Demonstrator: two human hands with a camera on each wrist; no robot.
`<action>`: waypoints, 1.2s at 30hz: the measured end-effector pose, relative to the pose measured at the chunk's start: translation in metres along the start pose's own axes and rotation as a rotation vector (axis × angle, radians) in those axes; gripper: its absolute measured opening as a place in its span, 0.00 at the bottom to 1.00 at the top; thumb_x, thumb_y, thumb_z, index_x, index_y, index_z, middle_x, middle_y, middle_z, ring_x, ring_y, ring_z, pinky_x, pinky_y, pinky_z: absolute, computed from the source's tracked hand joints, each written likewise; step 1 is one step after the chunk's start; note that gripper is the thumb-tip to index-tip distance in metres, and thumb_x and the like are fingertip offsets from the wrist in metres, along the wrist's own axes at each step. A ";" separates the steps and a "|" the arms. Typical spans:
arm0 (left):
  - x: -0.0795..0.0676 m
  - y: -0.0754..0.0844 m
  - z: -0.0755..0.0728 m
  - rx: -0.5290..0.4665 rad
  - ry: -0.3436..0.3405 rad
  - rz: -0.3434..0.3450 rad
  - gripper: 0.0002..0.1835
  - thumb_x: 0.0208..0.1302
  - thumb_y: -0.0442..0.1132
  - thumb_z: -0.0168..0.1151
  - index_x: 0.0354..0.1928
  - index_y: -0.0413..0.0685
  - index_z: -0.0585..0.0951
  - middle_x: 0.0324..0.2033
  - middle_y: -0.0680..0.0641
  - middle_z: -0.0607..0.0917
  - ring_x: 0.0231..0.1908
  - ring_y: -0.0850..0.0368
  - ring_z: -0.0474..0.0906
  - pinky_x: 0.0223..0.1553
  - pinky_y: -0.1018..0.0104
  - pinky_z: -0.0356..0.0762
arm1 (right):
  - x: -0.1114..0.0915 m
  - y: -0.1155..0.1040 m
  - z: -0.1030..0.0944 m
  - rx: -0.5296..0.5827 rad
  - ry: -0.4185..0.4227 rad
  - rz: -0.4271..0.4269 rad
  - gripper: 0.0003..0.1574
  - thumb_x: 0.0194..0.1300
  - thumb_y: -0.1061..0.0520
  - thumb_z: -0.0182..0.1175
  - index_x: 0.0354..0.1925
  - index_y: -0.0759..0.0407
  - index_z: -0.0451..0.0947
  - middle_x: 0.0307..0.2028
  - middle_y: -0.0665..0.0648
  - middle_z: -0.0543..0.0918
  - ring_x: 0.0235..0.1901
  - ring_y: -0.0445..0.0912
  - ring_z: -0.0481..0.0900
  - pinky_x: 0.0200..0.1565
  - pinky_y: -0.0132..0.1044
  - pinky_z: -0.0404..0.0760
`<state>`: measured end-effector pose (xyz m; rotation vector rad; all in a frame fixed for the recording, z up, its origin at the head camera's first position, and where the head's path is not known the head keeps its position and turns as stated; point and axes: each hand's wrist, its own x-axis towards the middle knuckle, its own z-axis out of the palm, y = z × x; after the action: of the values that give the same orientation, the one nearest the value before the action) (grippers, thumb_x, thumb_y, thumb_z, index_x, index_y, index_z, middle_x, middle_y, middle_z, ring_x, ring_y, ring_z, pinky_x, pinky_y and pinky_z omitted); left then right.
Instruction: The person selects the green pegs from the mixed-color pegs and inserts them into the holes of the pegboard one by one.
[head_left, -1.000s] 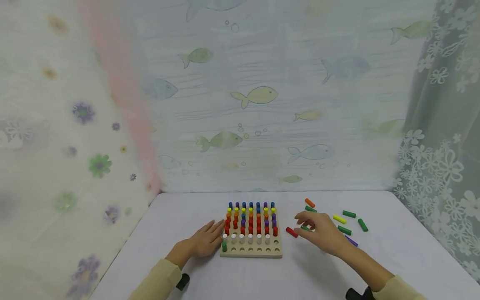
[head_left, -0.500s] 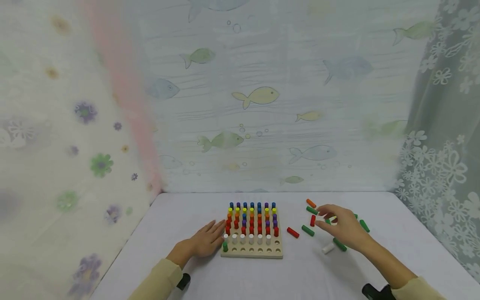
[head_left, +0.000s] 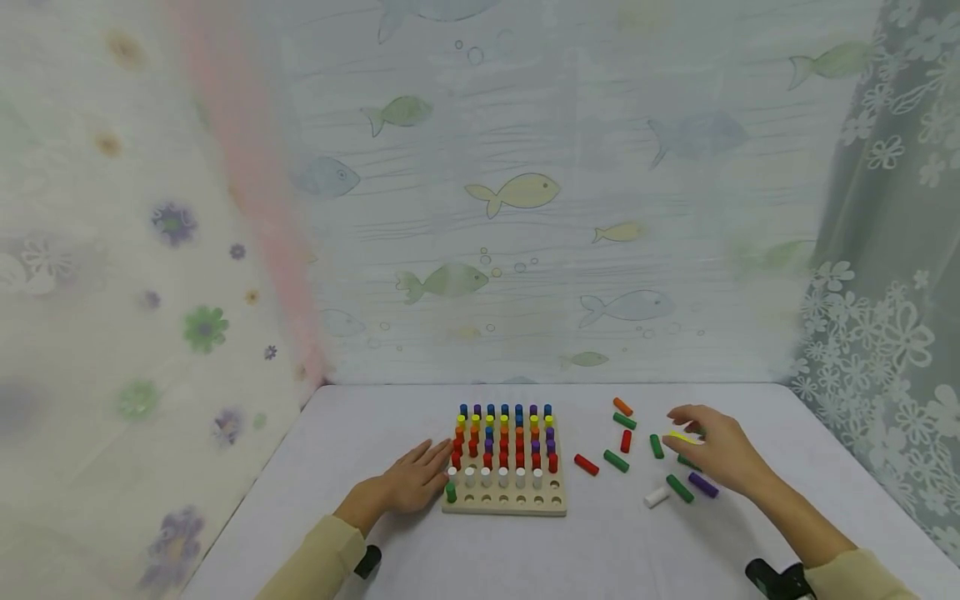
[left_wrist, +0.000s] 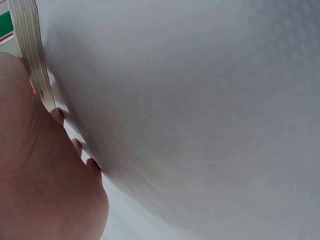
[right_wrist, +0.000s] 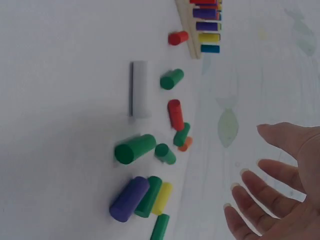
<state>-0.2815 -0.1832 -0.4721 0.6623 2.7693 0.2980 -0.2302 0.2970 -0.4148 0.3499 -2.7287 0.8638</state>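
My left hand (head_left: 408,485) lies flat on the table with its fingertips at the left edge of the wooden pegboard (head_left: 510,508). In the left wrist view, its palm side (left_wrist: 45,170) is close by the board's layered edge (left_wrist: 32,50). Upright coloured pegs fill most of the back rows; a white row (head_left: 502,477) stands nearer, and one green peg (head_left: 451,492) is at the front left corner. My right hand (head_left: 720,448) hovers over loose pegs, fingers spread and holding nothing. Below its fingers lie a yellow peg (head_left: 681,437) and a green peg (head_left: 687,461).
Between the board and my right hand lie red pegs (head_left: 587,465), green pegs (head_left: 617,461), a white peg (head_left: 656,497) and an orange peg (head_left: 622,407). A purple peg (head_left: 703,485) is nearer me. Fish-patterned cloth (head_left: 517,250) hangs behind the white table.
My right hand has moved right, away from the board, uncovering a red peg, a white peg and green pegs. My left hand has stayed at the board's edge.
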 end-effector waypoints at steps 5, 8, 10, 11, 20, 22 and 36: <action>0.002 -0.002 0.002 0.002 -0.003 0.000 0.34 0.81 0.56 0.41 0.82 0.50 0.54 0.80 0.51 0.56 0.80 0.42 0.46 0.76 0.41 0.51 | 0.001 0.017 -0.002 -0.040 -0.007 0.039 0.30 0.65 0.55 0.70 0.58 0.73 0.76 0.53 0.73 0.80 0.52 0.69 0.79 0.47 0.62 0.83; 0.003 -0.003 0.003 0.001 -0.004 0.001 0.34 0.82 0.56 0.40 0.82 0.51 0.54 0.81 0.51 0.55 0.80 0.42 0.45 0.76 0.41 0.50 | 0.001 0.026 -0.002 -0.048 -0.009 0.070 0.31 0.66 0.55 0.69 0.59 0.74 0.74 0.55 0.75 0.77 0.52 0.70 0.77 0.47 0.62 0.82; 0.003 -0.003 0.003 -0.002 -0.005 0.000 0.34 0.82 0.56 0.40 0.82 0.51 0.54 0.81 0.51 0.55 0.80 0.42 0.45 0.76 0.41 0.50 | 0.001 0.032 -0.002 -0.049 -0.013 0.092 0.32 0.66 0.55 0.68 0.60 0.74 0.73 0.56 0.77 0.76 0.53 0.71 0.76 0.46 0.62 0.82; 0.003 -0.003 0.004 0.000 -0.005 0.000 0.34 0.82 0.56 0.40 0.82 0.51 0.54 0.81 0.51 0.55 0.80 0.42 0.45 0.76 0.41 0.50 | 0.000 0.035 -0.002 -0.050 -0.013 0.103 0.33 0.66 0.54 0.68 0.60 0.75 0.73 0.56 0.77 0.76 0.53 0.71 0.76 0.46 0.62 0.82; 0.003 -0.002 0.003 0.012 -0.007 -0.007 0.34 0.81 0.56 0.40 0.82 0.51 0.54 0.81 0.50 0.55 0.80 0.42 0.45 0.77 0.41 0.50 | 0.003 0.067 0.000 -0.068 -0.039 0.179 0.34 0.67 0.55 0.66 0.60 0.79 0.70 0.55 0.81 0.73 0.52 0.73 0.75 0.47 0.63 0.80; 0.003 -0.002 0.002 0.012 -0.007 -0.003 0.34 0.81 0.56 0.41 0.82 0.50 0.54 0.81 0.50 0.55 0.80 0.42 0.45 0.77 0.41 0.50 | 0.003 0.073 0.000 -0.074 -0.038 0.185 0.34 0.67 0.55 0.66 0.60 0.80 0.69 0.55 0.82 0.74 0.51 0.73 0.75 0.47 0.64 0.80; 0.003 -0.001 0.002 0.011 -0.001 -0.001 0.34 0.81 0.55 0.42 0.81 0.49 0.55 0.80 0.49 0.56 0.80 0.41 0.46 0.76 0.41 0.50 | 0.002 0.092 0.001 -0.103 -0.097 0.334 0.36 0.66 0.58 0.65 0.58 0.85 0.65 0.52 0.85 0.72 0.52 0.76 0.71 0.53 0.67 0.75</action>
<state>-0.2834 -0.1824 -0.4747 0.6638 2.7718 0.2825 -0.2598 0.3691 -0.4639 -0.0917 -2.9588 0.7965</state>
